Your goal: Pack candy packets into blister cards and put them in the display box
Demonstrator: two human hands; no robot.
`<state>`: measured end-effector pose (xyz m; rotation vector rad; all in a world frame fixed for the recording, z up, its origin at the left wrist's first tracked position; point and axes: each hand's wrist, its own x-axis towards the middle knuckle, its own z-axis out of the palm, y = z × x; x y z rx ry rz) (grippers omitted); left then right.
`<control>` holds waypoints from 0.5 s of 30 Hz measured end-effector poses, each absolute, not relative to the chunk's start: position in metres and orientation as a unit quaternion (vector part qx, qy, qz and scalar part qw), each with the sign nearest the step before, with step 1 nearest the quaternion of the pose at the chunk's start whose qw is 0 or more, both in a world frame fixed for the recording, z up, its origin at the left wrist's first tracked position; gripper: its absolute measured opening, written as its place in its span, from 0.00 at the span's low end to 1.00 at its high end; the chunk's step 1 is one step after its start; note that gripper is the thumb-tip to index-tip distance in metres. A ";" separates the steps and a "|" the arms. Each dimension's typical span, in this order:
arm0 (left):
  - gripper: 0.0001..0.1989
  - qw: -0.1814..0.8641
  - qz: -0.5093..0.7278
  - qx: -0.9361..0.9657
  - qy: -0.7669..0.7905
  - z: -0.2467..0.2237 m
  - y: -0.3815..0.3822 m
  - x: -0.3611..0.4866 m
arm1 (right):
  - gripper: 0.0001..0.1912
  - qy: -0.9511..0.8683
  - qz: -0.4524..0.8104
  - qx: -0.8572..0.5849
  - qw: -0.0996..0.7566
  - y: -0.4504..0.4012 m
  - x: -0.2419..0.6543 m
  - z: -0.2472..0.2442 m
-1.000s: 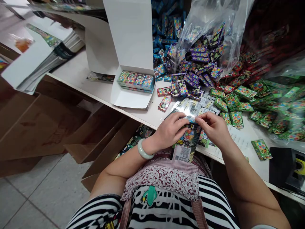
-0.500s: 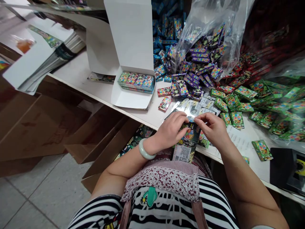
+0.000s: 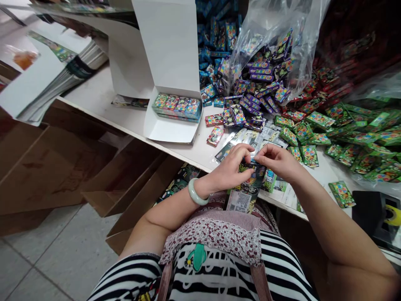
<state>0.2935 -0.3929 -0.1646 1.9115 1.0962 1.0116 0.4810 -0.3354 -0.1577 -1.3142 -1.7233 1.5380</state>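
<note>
A dark printed packet with colourful pictures and a pale code panel leans between my lap and the table edge. My left hand, a pale green bangle at its wrist, curls its fingers over the packet's top edge with the thumb across the front. At the same top edge, my right hand pinches with thumb and forefinger. What lies between those fingertips is too small to make out. Behind the hands lie flat printed sheets or packets with a glossy surface.
An open white box holds a row of small colourful boxes. Heaps of purple boxes, green boxes and blue boxes cover the back and right. Brown cartons stand below left. A black device sits at right.
My left hand has shifted slightly right, its thumb now further across the packet's front. My right hand still pinches the top edge. The view has moved a little.
</note>
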 end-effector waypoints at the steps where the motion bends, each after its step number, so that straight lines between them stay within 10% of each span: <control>1: 0.10 0.353 0.392 0.737 0.422 -0.165 -0.393 0.294 | 0.25 -0.630 0.557 -0.484 0.243 -0.336 0.481 -0.157; 15: 0.07 0.343 0.391 0.751 0.408 -0.164 -0.396 0.299 | 0.26 -0.690 0.481 -0.476 0.256 -0.346 0.492 -0.145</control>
